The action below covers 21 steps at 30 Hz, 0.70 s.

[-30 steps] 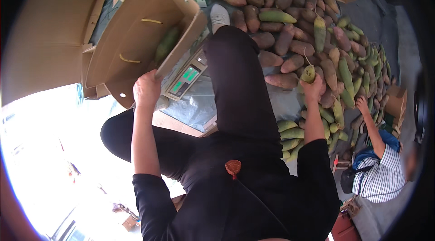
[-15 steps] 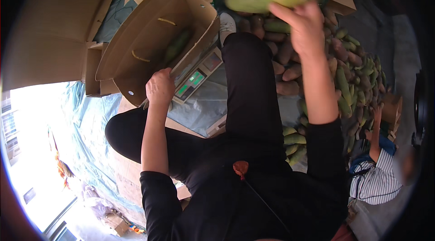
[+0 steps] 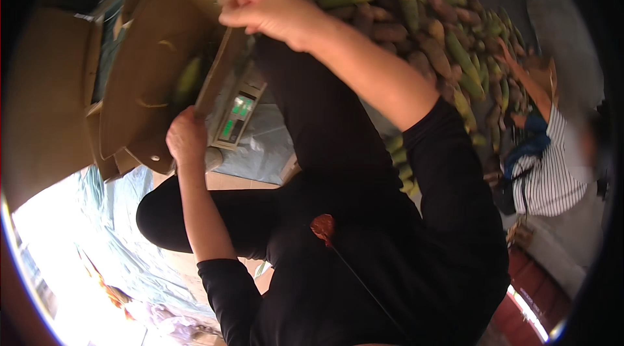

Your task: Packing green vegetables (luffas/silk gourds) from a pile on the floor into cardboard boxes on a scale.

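Observation:
A cardboard box with rope handles stands open at the upper left, leaning over a scale with a lit green display. Inside the box lies a long green melon, partly in shadow. My left hand grips the box's near edge, fingers wrapped over the rim. At the far end of that same edge, my right hand has its fingers closed round the top of the rim. No melon shows in either hand.
A heap of long green and reddish-brown melons covers the floor at the upper right. A person in a striped shirt reaches into it from the right. Another open cardboard box stands at the left, above plastic sheeting.
My right hand has moved left from above the heap to the box rim and no longer holds the yellow-green melon. The left hand stays on the box. The whole view has shifted.

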Available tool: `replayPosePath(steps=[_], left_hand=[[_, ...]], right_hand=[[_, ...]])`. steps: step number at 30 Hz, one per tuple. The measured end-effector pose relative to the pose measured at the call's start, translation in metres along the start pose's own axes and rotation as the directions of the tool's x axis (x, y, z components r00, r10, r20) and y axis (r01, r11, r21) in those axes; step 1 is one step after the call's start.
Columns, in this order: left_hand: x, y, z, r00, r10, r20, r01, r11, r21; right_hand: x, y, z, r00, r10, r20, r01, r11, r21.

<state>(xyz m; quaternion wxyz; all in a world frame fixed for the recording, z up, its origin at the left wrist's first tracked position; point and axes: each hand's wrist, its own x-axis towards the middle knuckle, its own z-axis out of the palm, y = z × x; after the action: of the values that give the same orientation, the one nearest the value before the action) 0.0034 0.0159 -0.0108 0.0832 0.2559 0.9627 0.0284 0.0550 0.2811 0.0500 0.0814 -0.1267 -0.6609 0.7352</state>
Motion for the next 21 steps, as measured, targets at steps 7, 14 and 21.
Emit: replayPosePath(steps=[7,14,21], left_hand=[[0.005,-0.002,-0.002,1.0,0.02,0.025,-0.019,0.999,-0.034],[0.001,0.005,-0.005,0.999,0.017,0.045,-0.016,0.999,-0.039],[0.004,0.009,0.001,0.999,0.028,0.025,-0.026,0.998,-0.06]], right_hand=[[-0.113,0.038,-0.17,0.89,0.032,-0.455,-0.203,0.921,-0.333],[-0.287,0.217,-0.246,0.862,0.15,-0.484,-0.503,0.368,-0.782],[-0.414,0.332,-0.209,-0.109,0.864,-0.491,-0.952,0.052,0.303]])
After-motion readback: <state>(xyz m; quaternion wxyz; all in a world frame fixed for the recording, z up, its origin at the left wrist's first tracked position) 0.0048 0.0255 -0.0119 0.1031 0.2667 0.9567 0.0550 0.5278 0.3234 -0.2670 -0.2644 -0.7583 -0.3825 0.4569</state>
